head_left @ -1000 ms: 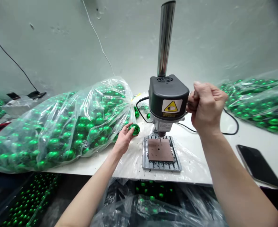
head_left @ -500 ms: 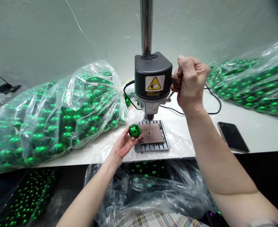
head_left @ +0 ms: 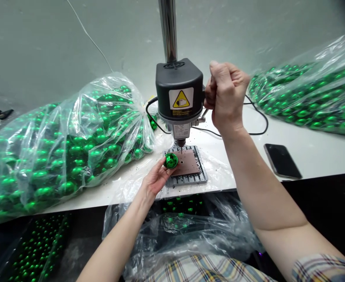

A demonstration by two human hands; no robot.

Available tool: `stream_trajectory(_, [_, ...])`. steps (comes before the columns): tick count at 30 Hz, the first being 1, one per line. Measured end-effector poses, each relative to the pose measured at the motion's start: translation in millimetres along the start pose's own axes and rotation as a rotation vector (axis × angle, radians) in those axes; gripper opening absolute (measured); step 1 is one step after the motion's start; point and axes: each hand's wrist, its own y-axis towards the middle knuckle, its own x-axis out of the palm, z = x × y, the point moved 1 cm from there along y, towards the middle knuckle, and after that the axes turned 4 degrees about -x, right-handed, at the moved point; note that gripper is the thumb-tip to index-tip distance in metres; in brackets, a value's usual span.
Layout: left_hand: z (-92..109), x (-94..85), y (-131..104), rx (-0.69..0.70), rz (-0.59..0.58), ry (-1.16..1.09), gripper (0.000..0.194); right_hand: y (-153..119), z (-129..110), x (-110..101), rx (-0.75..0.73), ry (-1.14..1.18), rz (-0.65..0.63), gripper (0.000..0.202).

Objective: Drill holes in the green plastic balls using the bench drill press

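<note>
A shiny green ball (head_left: 171, 160) is pinched in the fingers of my left hand (head_left: 157, 176), at the left side of the drill press base (head_left: 202, 178). The ball lies over the edge of a brown board (head_left: 190, 162) with a small hole in it, left of the drill bit (head_left: 182, 150). My right hand (head_left: 227, 92) is closed in a fist around the handle at the right side of the black drill press head (head_left: 178, 84); most of the handle is hidden by the fingers. Dark shavings are scattered over the base.
A big clear bag of green balls (head_left: 81, 145) lies left on the white table (head_left: 316, 154), another bag (head_left: 313, 98) at the back right. A phone (head_left: 282, 160) lies right of my forearm. Below the front edge hangs clear plastic (head_left: 207, 235) over more green balls.
My left hand has brought the green ball rightward relative to the base, closer to the drill bit. My right hand stays on the handle. The whole view has shifted slightly.
</note>
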Motion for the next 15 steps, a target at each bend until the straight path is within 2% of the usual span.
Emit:
stream_trajectory(4, [4.1,-4.7,3.5,0.176,-0.013,0.143,0.046,1.2,2.5,-1.5,-0.004,-0.008,-0.002,0.059])
stream_trajectory(9, [10.3,-11.1,15.8,0.316,-0.001,0.142,0.043,1.3,2.6,-2.2,-0.003,-0.055,-0.018,0.06])
stream_trajectory(15, [4.0,-11.6,31.3,0.492,0.052,0.418,0.053,1.3,-0.7,-0.3,-0.001,-0.102,0.0,0.067])
